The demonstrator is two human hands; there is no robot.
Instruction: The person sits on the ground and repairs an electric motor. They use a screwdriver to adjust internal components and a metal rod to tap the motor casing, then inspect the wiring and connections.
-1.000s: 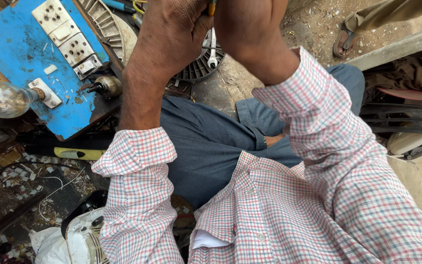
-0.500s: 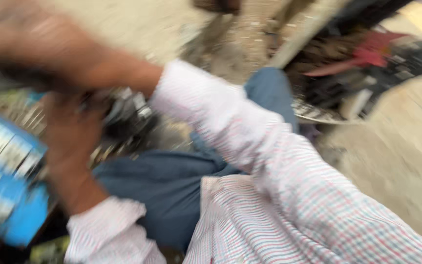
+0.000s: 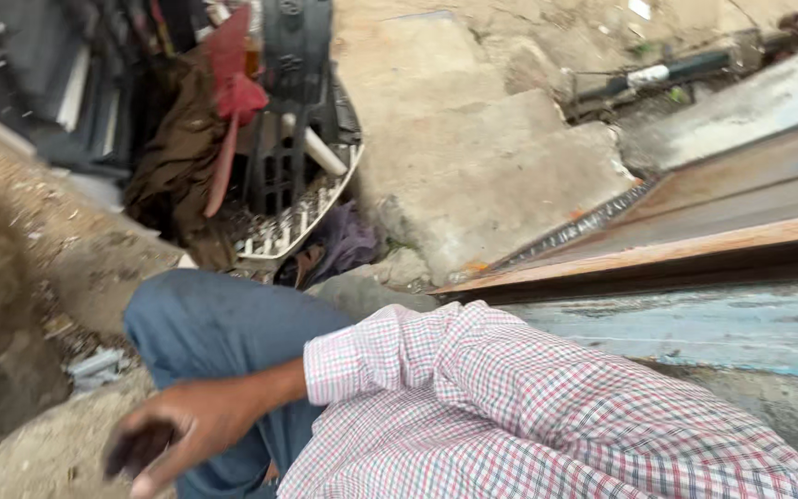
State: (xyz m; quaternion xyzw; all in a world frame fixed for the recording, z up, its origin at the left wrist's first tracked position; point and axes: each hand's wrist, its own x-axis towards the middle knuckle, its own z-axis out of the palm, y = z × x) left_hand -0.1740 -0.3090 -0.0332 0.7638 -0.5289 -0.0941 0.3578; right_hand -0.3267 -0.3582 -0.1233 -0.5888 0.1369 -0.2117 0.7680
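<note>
Head view: only the right hand [image 3: 173,434] shows, low at the near left over the blue-trousered knee [image 3: 223,323], fingers loosely curled and blurred; whether it grips anything I cannot tell. The left hand is out of view. Far left lies a pile of fan grilles [image 3: 288,226] and rags; a wooden plank [image 3: 658,254] runs right.

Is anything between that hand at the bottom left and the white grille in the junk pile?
Yes: the person's own knee in blue trousers sits between the right hand and the white grille. The hand is blurred, with something dark at its palm that cannot be made out. Beyond the knee, nothing else visible blocks the way.
</note>
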